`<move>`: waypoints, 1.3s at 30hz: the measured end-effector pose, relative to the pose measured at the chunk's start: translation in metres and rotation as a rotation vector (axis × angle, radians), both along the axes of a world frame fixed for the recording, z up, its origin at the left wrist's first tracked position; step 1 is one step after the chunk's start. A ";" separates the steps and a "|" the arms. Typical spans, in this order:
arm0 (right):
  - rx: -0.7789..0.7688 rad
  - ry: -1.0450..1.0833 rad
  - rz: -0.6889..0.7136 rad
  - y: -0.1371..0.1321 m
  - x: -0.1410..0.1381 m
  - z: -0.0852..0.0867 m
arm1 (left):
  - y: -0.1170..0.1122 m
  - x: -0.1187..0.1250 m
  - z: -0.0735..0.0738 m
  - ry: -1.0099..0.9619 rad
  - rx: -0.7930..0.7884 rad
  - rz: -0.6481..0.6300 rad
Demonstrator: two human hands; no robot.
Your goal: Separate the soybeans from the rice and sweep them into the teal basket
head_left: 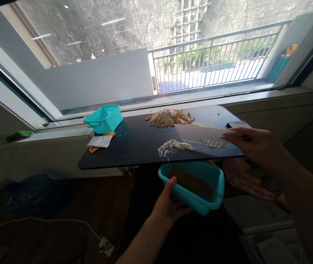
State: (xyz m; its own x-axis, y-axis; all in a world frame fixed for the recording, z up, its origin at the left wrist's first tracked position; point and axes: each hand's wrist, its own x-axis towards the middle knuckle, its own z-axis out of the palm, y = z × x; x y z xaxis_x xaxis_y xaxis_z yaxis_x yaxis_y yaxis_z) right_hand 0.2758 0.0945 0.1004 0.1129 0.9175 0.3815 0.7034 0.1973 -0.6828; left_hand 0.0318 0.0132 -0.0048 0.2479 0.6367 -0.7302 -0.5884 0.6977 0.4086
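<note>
My right hand [244, 137] grips the handle end of a flat white slotted scoop [193, 132], held over the right side of the dark tabletop [128, 146]. Just beyond the scoop's tip rises a mound of tan grains mixed with whitish ones [168, 117]. Nearer the front edge lies a small heap of white grains [174, 145]. My left hand [168, 205] supports a turquoise plastic basin [219, 187] from its near side, thumb over the rim. The basin sits below the table's front edge and contains brown grains [190, 181]. My fingers beneath it are partly hidden.
A second turquoise basin [104, 115] stands at the table's left end, beside a white-and-orange packet [101, 141]. Behind the table is a window with a railing [208, 62] outside. A dark plastic bag [37, 194] and a white power strip [106, 246] lie on the floor.
</note>
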 end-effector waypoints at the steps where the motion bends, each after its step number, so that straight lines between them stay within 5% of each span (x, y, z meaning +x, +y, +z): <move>1: -0.005 -0.010 0.003 -0.002 0.001 0.000 | 0.000 0.002 0.000 -0.003 0.005 -0.010; 39: -0.106 -0.028 -0.096 -0.020 0.002 0.008 | -0.002 0.007 0.001 -0.021 0.022 -0.036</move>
